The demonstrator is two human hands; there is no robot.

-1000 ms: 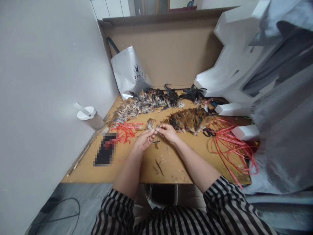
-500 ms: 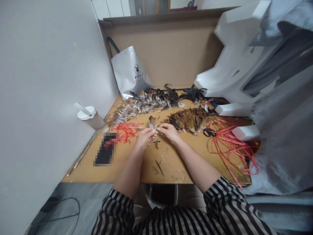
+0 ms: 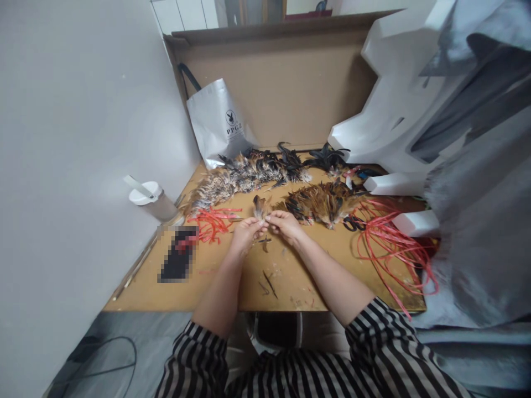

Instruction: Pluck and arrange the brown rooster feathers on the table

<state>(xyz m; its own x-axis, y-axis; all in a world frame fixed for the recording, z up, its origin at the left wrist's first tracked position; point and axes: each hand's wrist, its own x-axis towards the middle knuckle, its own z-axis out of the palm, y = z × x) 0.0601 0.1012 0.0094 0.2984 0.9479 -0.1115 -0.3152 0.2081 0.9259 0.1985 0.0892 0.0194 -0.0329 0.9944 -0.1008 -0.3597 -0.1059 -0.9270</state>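
Observation:
Between my hands, above the middle of the table [image 3: 232, 271], stands a small bunch of brown and grey feathers [image 3: 260, 206]. My left hand [image 3: 248, 233] pinches the bunch near its lower, pale end. Beside it my right hand [image 3: 286, 225] is closed in a pinch at the same quill ends; whether it grips the feathers or something thin there is too small to tell. A pile of brown feathers [image 3: 319, 202] lies just beyond my right hand. Loose dark feathers [image 3: 269, 283] lie on the table nearer to me.
Pale and black feathers [image 3: 249, 171] form a long heap at the back, by a silver bag [image 3: 215, 121]. Red plastic strips [image 3: 211, 224] lie left, longer red strands [image 3: 390, 243] right, near black scissors [image 3: 354, 223]. A lidded cup [image 3: 155, 202] and a pixelated dark object [image 3: 178, 260] are left.
The view has shifted very slightly. My right fingertips have moved a little closer to my left ones at the feather bunch; otherwise the hands keep their place.

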